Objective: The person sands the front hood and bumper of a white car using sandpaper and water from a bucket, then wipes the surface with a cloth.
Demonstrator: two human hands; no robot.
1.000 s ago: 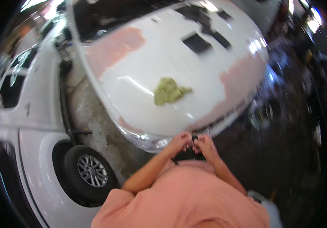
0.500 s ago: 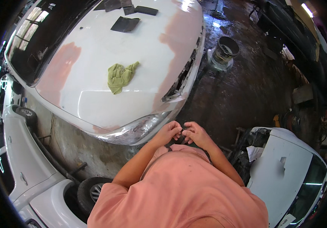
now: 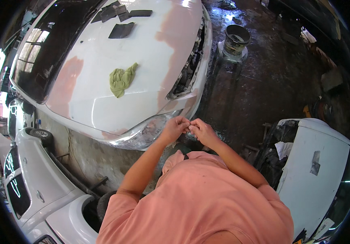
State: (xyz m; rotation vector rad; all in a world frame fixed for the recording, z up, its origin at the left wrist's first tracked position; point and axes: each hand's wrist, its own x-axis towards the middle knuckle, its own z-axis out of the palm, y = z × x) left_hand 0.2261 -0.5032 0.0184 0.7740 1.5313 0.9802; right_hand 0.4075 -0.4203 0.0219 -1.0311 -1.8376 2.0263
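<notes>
My left hand (image 3: 176, 128) and my right hand (image 3: 202, 131) meet in front of my body, fingertips pinched together. Whatever lies between the fingers is too small to make out. Just beyond and to the left of them is the headlight (image 3: 152, 129) of a white car, which looks wrapped in clear film. On the car's hood (image 3: 101, 110), patched with pinkish filler, lies a crumpled green cloth (image 3: 121, 80). Farther up the hood rest a dark sheet (image 3: 121, 30) and several more dark pieces (image 3: 140, 13) like sandpaper.
A dark bucket (image 3: 237, 40) stands on the wet floor (image 3: 264, 85) beyond the car's front. A second white car (image 3: 317, 158) is close on my right, with a dark patch on its panel. At the left is a silver-white vehicle (image 3: 46, 179).
Both hands have risen slightly, still together, and the fingertips have come closer to each other. My view has shifted, so the hood and bucket sit a little farther left.
</notes>
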